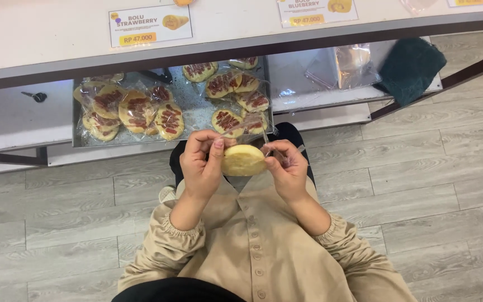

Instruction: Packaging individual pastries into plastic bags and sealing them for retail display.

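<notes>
Hidden, cropped and unclear items, head view

Round yellow bun [243,160], centre of frame: its left and right edges are covered by the fingers of the left hand [200,165] and right hand [287,168]; its clear wrapper [284,156] is too faint to trace. Metal tray [197,112], upper centre: far edge hidden under the counter [57,39]. Small dark object [36,96], upper left: too small to identify. Yellow item [183,2], top edge: cut off. Person's lower body: cropped at bottom edge.
</notes>
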